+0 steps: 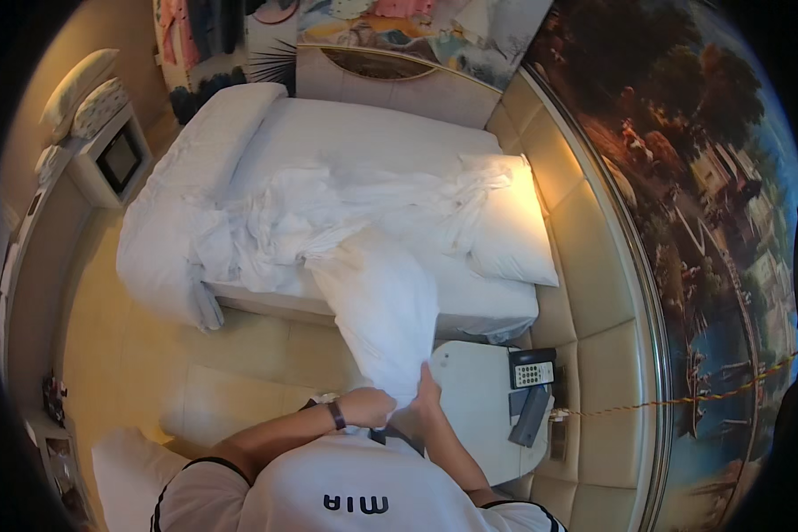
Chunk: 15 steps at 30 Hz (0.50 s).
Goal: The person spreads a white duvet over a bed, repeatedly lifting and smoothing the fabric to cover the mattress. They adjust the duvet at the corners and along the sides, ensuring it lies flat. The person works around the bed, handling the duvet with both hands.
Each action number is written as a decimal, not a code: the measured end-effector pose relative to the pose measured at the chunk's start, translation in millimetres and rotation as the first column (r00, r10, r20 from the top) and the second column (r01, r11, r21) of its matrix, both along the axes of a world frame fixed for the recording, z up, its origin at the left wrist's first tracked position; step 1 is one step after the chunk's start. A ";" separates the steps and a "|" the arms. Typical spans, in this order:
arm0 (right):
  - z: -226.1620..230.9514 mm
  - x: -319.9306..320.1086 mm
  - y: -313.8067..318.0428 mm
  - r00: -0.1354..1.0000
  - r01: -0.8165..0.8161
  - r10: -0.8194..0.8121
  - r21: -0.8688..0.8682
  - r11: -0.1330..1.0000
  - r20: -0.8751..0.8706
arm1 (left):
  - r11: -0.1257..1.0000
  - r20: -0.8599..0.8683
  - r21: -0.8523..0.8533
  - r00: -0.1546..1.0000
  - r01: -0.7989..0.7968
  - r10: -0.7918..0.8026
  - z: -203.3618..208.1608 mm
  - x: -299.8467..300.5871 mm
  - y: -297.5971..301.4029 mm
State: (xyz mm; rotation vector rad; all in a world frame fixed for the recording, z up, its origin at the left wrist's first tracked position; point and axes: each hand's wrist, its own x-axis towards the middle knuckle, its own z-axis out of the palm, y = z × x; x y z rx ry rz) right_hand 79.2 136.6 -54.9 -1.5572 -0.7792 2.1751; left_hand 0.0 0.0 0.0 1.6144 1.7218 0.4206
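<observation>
A long swath of white bed sheet stretches from the bed down to my body. My left hand, with a dark band on its wrist, is closed on the sheet's near end. Just to its right, my right hand grips the same cloth by its right edge; some fingers are hidden behind the fabric. The sheet's far part lies rumpled across the white bed. At the bed's right end, a white pillow rests partly under bunched cloth.
A pale bedside table beside my right arm carries a black telephone and a dark flat object. A thick folded quilt covers the bed's left end. A padded headboard wall borders the right; pillows top a cabinet far left.
</observation>
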 end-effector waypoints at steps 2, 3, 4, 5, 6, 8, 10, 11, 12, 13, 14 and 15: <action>-15.5 14.3 -6.9 0.980 0.120 -0.120 0.009 0.993 0.162 | 0.975 0.032 -0.173 0.990 0.142 -0.138 -48.2 15.0 6.9; -14.7 31.9 4.2 0.979 0.187 -0.191 0.054 0.981 0.076 | 0.971 0.071 -0.172 0.985 0.166 -0.156 -41.5 36.5 14.2; -13.4 45.3 17.3 0.967 0.256 -0.256 0.093 0.962 -0.011 | 0.976 0.060 -0.155 0.988 0.151 -0.143 -45.4 47.3 30.0; -11.0 52.0 37.2 0.981 0.190 -0.188 0.329 0.925 -0.039 | 0.981 0.050 -0.138 0.990 0.134 -0.128 -49.2 56.0 45.6; -6.8 61.6 45.8 0.989 0.135 -0.142 0.529 0.838 -0.028 | 0.990 0.160 -0.082 0.982 0.117 -0.103 -47.7 59.8 49.9; 24.0 67.3 53.2 0.992 0.108 -0.118 0.769 0.630 -0.043 | 0.967 0.412 -0.234 0.911 0.100 0.006 -27.2 46.9 67.8; 44.1 77.0 50.5 0.996 0.065 -0.087 0.812 0.580 -0.018 | 0.999 0.581 -0.026 0.812 -0.039 0.046 -19.4 28.4 80.2; 50.8 81.0 47.4 0.998 0.038 -0.061 0.832 0.554 -0.005 | 0.957 0.603 -0.049 0.755 -0.287 0.258 -32.9 20.2 81.2; 53.5 89.0 44.0 1.000 0.029 -0.024 0.842 0.539 -0.020 | 0.860 0.623 -0.080 0.648 -0.504 0.438 -27.9 11.7 94.0; 59.3 107.8 39.3 0.998 -0.060 0.052 0.841 0.538 0.037 | 0.759 0.691 -0.194 0.463 -0.622 0.555 -11.7 19.0 105.0; 65.5 125.8 34.1 0.987 -0.148 0.128 0.834 0.532 0.093 | 0.744 0.712 -0.146 0.453 -0.652 0.537 -15.8 24.9 116.2; 71.0 127.2 28.2 0.973 -0.205 0.200 0.832 0.516 0.116 | 0.776 0.613 -0.058 0.591 -0.628 0.524 -14.6 18.7 129.1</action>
